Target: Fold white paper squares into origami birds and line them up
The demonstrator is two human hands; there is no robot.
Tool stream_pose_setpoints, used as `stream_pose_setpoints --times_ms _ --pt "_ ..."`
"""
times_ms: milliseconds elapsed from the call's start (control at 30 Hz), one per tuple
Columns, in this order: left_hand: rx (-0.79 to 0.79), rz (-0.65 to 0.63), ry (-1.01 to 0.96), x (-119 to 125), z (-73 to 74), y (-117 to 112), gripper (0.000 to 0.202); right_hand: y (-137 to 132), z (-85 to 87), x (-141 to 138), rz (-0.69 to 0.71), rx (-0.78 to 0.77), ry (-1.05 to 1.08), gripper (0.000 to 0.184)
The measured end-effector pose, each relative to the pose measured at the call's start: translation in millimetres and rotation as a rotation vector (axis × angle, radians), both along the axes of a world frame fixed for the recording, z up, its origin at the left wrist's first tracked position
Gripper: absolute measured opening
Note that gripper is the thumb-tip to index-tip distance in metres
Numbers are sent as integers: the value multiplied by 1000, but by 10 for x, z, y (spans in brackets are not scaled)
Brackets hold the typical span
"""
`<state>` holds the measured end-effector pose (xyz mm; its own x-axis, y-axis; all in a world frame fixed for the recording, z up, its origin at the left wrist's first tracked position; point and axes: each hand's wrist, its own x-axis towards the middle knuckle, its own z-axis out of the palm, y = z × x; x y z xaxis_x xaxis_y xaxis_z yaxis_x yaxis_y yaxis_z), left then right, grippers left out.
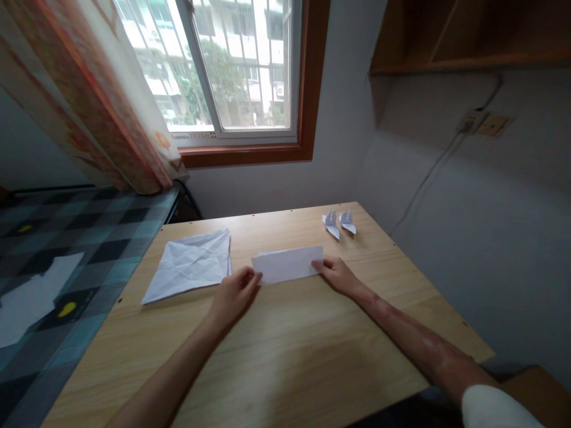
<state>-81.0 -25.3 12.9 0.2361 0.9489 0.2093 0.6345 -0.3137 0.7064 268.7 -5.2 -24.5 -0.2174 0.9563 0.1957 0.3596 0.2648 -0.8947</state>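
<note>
Left hand point(234, 294), fingers curled, pinches the lower left corner of one folded paper point(288, 264) between thumb and fingertips. Right hand point(336, 274) lies low with its fingertips on the paper's right end; whether it pinches or only presses cannot be told. The paper is a single long white strip lying flat on the table point(285, 356), stretched between the two hands, just beyond the fingertips and touching both.

Just left of the left hand, almost touching the strip's end, lies one creased white sheet point(191, 264), roughly square and turned like a diamond, with a thin edge of further paper showing under it.

Beyond the right hand, near the table's far right corner, stand two small folded paper figures point(331, 224) point(348, 221), side by side and upright.

Left of the table is one bed with a checked cover point(89, 238), with one white sheet point(31, 297) lying on it. Behind are one window point(232, 65) and one patterned curtain point(102, 101).
</note>
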Motion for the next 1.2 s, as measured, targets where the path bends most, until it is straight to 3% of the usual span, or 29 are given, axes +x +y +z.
stream_pose_setpoints --times_ms 100,200,267,333,400,500,600,767,900,1033,1067,1200 --pt "40 89 16 81 -58 93 36 145 -109 -153 -112 65 35 31" --pt "93 174 154 131 -120 161 25 204 -174 -241 -282 202 1 64" --pt "197 180 260 144 -156 183 18 191 -172 -248 -275 311 -133 76" --pt "330 66 328 144 -175 192 17 154 -142 -228 -187 411 -295 75" --pt "412 -142 357 135 -173 198 27 111 -103 -200 -52 450 -425 65" --pt "402 -396 382 110 -144 215 42 59 -62 -164 112 400 -536 55" --pt "354 -463 402 81 -111 258 50 28 -36 -132 161 373 -578 58" --pt "403 -481 435 50 -112 351 35 16 28 -71 216 390 -614 78" --pt "466 -422 433 33 -152 364 31 48 83 -35 231 446 -599 78" --pt "452 -319 371 34 -101 284 35 79 128 -70 228 469 -470 36" --pt "435 -268 335 43 -67 257 35 81 139 -96 205 442 -402 30" --pt "285 3 56 111 111 234 31 102 164 -234 81 136 -7 45"
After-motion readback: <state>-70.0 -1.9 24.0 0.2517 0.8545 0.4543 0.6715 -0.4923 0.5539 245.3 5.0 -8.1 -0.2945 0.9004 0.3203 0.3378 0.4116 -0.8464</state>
